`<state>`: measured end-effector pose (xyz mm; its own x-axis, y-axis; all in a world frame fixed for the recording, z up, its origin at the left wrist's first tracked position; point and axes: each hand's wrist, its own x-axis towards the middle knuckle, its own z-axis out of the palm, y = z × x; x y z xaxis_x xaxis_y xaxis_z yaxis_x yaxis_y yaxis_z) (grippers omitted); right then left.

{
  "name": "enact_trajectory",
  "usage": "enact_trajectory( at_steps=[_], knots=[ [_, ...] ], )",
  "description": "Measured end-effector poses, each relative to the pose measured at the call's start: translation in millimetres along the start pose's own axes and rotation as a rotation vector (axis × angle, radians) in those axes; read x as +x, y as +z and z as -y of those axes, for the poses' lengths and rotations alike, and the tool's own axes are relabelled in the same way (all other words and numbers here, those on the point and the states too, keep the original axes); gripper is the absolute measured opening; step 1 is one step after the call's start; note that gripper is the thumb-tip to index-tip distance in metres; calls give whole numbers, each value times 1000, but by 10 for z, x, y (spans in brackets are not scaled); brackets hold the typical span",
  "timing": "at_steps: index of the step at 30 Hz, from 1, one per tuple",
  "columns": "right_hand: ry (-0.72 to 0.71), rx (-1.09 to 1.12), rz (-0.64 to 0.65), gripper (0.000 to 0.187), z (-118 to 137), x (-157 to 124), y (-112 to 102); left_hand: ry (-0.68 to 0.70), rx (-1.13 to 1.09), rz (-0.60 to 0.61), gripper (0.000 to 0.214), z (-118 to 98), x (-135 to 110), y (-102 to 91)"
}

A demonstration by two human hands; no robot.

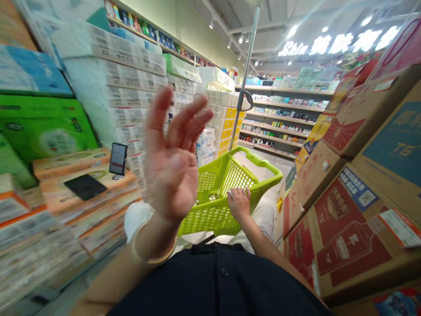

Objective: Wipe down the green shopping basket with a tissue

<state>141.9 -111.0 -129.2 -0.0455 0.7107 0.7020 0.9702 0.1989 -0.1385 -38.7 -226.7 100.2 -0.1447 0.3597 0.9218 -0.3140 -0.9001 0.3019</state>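
Raised in front of the camera is my left hand [174,162], slightly blurred, palm showing and fingers apart with nothing in them. A pale bangle [154,259] circles that wrist. My right hand [239,202] is lower down, its fingers curled over the near rim of a lime-green shopping basket [210,219] with perforated walls. The basket stands close before my body, and the part of it that I can see inside holds nothing I can make out. Its handle [263,162] tilts up on the far right side.
Left, a phone [118,159] leans upright and a dark flat tablet [84,186] lies on orange packs [52,175]. Wrapped packages [131,83] are stacked behind. Cardboard cartons [348,232] crowd the right. A metal pole [245,79] rises beyond the basket, before stocked shelves [276,116].
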Motion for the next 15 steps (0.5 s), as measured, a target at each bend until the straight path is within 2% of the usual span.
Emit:
enact_trajectory(
  at_steps=[1, 3, 5, 6, 8, 10, 13, 15],
  knots=[
    [-8, -1, 1, 22, 24, -13, 10, -30, 42, -29, 44, 280, -121, -36],
    [-53, 4, 11, 21, 90, -57, 55, -141, 319, -6, 45, 856, -458, -145],
    [-111, 16, 22, 21, 147, -110, 117, -357, 642, 83, 51, 1313, -855, -289],
    [-134, 21, 25, 20, 152, -127, 143, -482, 806, 171, 55, 1465, -1048, -361],
    [-145, 22, 18, 21, 81, -116, 161, -691, 1089, 406, 57, 1613, -1378, -483],
    [-91, 7, -19, 22, -112, -31, 117, -818, 1270, 705, 50, 1615, -1606, -558],
    [91, -35, -150, 27, -510, 184, -28, -743, 1319, 847, 44, 1547, -1768, -591],
    [167, -54, -201, 30, -691, 297, -105, -676, 1364, 864, 41, 1539, -1801, -586]
  ],
)
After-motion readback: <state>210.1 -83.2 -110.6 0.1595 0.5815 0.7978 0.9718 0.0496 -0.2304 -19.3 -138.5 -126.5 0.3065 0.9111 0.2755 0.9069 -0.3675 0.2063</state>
